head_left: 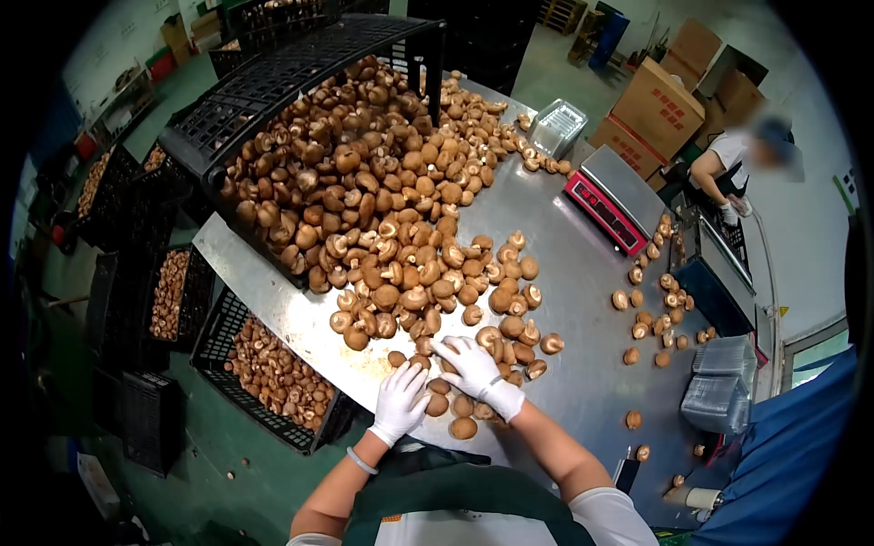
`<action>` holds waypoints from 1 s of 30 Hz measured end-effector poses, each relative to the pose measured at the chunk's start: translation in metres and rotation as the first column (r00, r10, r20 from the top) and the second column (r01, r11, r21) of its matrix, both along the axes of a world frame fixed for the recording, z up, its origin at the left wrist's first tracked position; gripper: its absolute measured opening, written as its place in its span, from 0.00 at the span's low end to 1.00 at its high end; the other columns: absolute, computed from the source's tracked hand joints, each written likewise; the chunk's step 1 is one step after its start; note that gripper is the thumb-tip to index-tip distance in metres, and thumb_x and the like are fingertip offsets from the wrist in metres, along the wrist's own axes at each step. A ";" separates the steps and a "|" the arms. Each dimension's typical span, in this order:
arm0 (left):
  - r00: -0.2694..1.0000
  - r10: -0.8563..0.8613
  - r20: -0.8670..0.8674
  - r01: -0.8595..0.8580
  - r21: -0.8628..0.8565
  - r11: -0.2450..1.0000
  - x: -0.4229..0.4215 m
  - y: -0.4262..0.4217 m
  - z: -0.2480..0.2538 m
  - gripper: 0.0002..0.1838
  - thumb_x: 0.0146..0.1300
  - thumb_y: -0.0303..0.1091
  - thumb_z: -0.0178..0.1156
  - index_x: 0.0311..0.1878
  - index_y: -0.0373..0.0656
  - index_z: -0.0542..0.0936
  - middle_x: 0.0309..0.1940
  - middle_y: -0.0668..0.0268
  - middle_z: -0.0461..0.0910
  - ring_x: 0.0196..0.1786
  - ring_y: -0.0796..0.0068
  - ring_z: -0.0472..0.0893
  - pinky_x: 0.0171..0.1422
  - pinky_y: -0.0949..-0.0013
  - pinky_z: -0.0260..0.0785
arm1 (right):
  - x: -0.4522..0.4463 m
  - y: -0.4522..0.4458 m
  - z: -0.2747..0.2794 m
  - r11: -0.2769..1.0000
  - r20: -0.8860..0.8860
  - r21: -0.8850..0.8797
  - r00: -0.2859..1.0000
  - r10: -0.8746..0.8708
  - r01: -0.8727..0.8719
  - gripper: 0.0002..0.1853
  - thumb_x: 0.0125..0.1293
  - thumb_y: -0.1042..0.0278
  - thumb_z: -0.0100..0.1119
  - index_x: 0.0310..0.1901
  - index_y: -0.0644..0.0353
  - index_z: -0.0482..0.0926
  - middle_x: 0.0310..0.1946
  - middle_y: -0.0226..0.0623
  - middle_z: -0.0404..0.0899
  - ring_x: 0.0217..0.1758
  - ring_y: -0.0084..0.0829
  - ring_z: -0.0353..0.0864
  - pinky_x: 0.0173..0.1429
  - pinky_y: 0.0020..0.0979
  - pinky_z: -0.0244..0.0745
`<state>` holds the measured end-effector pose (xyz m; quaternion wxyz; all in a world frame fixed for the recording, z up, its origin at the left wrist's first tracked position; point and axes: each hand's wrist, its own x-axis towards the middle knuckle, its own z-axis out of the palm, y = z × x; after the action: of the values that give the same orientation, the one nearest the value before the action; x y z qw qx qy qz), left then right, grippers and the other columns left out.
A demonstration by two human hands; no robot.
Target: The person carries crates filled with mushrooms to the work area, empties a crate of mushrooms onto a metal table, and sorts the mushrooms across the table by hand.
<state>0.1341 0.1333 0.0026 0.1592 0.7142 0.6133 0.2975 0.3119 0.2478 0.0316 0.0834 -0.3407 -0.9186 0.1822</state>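
Brown mushrooms [364, 182] spill in a large heap from a tipped black crate [273, 82] onto the metal table [583, 318]. My left hand [399, 402], in a white glove, rests at the near edge of the heap and touches mushrooms there; its fingertips are partly hidden among them. My right hand [472, 366], also gloved, lies over mushrooms just to the right, its fingers spread. A few mushrooms [463, 428] sit between and below my hands.
A red scale [605, 212] and a clear tray stack [557, 127] stand at the back. More trays [719, 387] are at the right. A crate of mushrooms [278, 373] is on the floor at left. Another person [724, 168] works at the far right.
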 end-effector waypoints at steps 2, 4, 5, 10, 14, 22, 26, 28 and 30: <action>1.000 0.016 0.007 -0.017 0.077 0.997 -0.002 -0.011 -0.003 0.27 0.54 0.39 0.62 0.59 0.44 0.74 0.61 0.56 0.70 0.64 0.53 0.67 0.65 0.55 0.59 | 0.014 -0.006 -0.003 0.993 -0.049 -0.083 0.995 -0.083 0.079 0.34 0.50 0.61 0.68 0.61 0.49 0.69 0.57 0.40 0.67 0.58 0.46 0.69 0.60 0.40 0.69; 0.994 0.081 0.080 -0.085 0.056 0.995 -0.004 -0.017 -0.009 0.27 0.53 0.35 0.63 0.59 0.42 0.73 0.61 0.53 0.69 0.63 0.51 0.68 0.65 0.55 0.61 | 0.017 -0.008 0.003 0.970 -0.010 -0.174 0.984 -0.176 0.172 0.33 0.49 0.59 0.68 0.59 0.49 0.70 0.56 0.40 0.68 0.58 0.46 0.69 0.58 0.41 0.70; 0.989 0.089 0.115 -0.092 0.029 0.995 -0.006 -0.018 -0.012 0.27 0.53 0.34 0.63 0.59 0.41 0.73 0.61 0.53 0.69 0.62 0.50 0.69 0.65 0.56 0.61 | 0.015 -0.009 0.004 0.972 -0.017 -0.156 0.984 -0.179 0.175 0.29 0.50 0.60 0.68 0.56 0.50 0.72 0.55 0.40 0.69 0.57 0.46 0.70 0.57 0.41 0.71; 0.957 0.128 0.261 -0.123 -0.037 0.992 -0.010 -0.013 -0.003 0.24 0.57 0.30 0.61 0.59 0.40 0.73 0.57 0.54 0.73 0.59 0.55 0.73 0.63 0.60 0.65 | 0.009 -0.001 -0.003 0.927 -0.298 -0.343 0.919 -0.260 0.151 0.24 0.54 0.62 0.62 0.55 0.52 0.74 0.52 0.39 0.73 0.56 0.41 0.72 0.59 0.36 0.70; 0.397 0.381 0.835 -0.066 -0.387 0.919 -0.010 -0.013 0.007 0.19 0.73 0.36 0.46 0.62 0.38 0.69 0.57 0.60 0.73 0.56 0.70 0.76 0.58 0.68 0.70 | 0.023 -0.004 0.010 0.137 -0.297 -0.947 0.631 -0.716 -0.291 0.27 0.65 0.61 0.53 0.65 0.56 0.64 0.61 0.35 0.68 0.62 0.28 0.69 0.60 0.33 0.70; -0.523 0.397 0.754 0.349 -0.236 0.907 -0.017 -0.005 0.015 0.29 0.74 0.49 0.39 0.65 0.34 0.60 0.61 0.49 0.69 0.59 0.51 0.74 0.60 0.59 0.71 | 0.010 -0.029 -0.003 -0.088 -0.244 -0.604 0.289 -0.926 -0.792 0.26 0.70 0.53 0.44 0.65 0.58 0.63 0.62 0.43 0.67 0.63 0.38 0.70 0.55 0.50 0.75; -0.577 0.370 0.728 0.414 -0.130 0.901 -0.018 -0.012 0.019 0.28 0.73 0.47 0.42 0.67 0.36 0.58 0.62 0.51 0.67 0.62 0.55 0.72 0.61 0.61 0.71 | 0.008 -0.032 -0.019 -0.083 -0.063 -0.772 0.206 -0.977 -0.630 0.21 0.72 0.55 0.43 0.59 0.59 0.70 0.53 0.43 0.76 0.59 0.37 0.74 0.51 0.48 0.79; 0.134 0.368 0.920 0.124 -0.384 0.915 -0.011 -0.015 0.052 0.27 0.70 0.34 0.49 0.69 0.36 0.56 0.66 0.53 0.63 0.65 0.60 0.68 0.64 0.63 0.68 | 0.004 -0.033 -0.008 -0.086 -0.126 -0.788 0.296 -0.947 -0.610 0.22 0.72 0.56 0.43 0.63 0.59 0.66 0.55 0.42 0.74 0.54 0.37 0.77 0.41 0.39 0.81; 0.291 0.207 0.934 -0.012 -0.213 0.977 -0.005 -0.020 0.055 0.36 0.59 0.19 0.59 0.69 0.38 0.57 0.69 0.56 0.57 0.67 0.64 0.65 0.67 0.64 0.64 | 0.001 -0.039 0.008 -0.096 -0.127 -0.832 0.355 -0.926 -0.547 0.26 0.74 0.50 0.39 0.64 0.59 0.64 0.56 0.42 0.73 0.53 0.35 0.78 0.40 0.36 0.82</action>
<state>0.1292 0.1136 0.0578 0.5283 0.3398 0.4695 0.6205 0.3133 0.2083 0.0399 0.3152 -0.3138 -0.1412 0.8844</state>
